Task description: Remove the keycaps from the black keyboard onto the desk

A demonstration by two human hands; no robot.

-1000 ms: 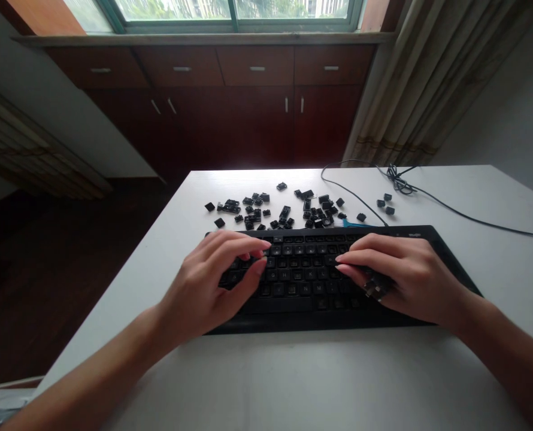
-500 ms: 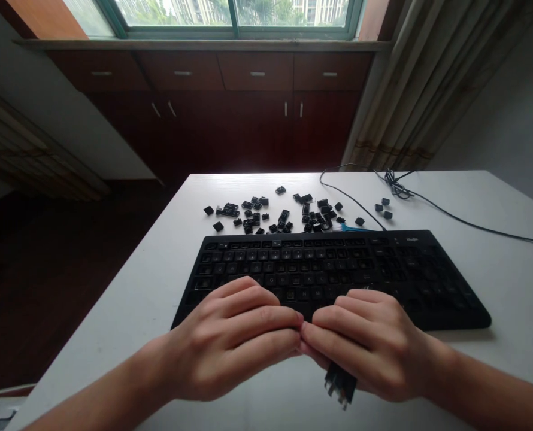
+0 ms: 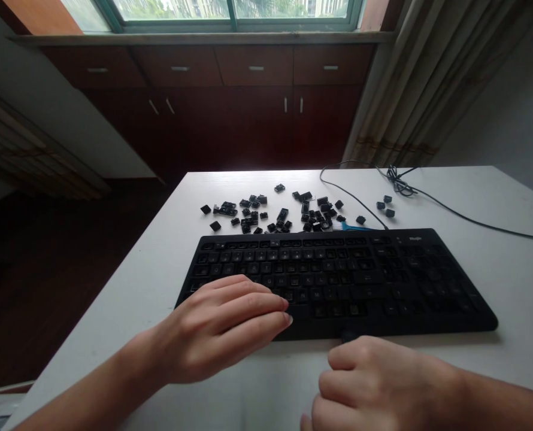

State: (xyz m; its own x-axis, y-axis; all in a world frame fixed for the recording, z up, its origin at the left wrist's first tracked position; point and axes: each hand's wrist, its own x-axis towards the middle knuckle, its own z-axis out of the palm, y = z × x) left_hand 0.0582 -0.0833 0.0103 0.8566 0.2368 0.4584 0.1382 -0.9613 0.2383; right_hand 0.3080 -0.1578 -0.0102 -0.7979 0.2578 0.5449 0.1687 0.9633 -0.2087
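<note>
My left hand [image 3: 224, 326] reaches over the lower left part of a black keyboard [image 3: 369, 276]. Its fingers are stretched out side by side, pointing right, with the tips near the keyboard's front edge; the thumb and palm side are hidden. My right hand [image 3: 374, 386] is closed in a fist over the table, just in front of the keyboard. A dark end of a black brush [image 3: 350, 336] sticks out above that fist; the rest is covered by the hand. Several key positions on the keyboard lack their caps.
Loose black keycaps [image 3: 283, 214] are scattered behind the keyboard on the white table [image 3: 114, 323]. Among them lies a blue brush [image 3: 354, 227]. A black cable [image 3: 455, 214] runs from the keyboard to the right, bundled near the back edge.
The hands, whose fingertips met before, have come apart. My right hand has moved down toward me and turned, with the brush's bristles now hidden. My left hand has shifted slightly left.
</note>
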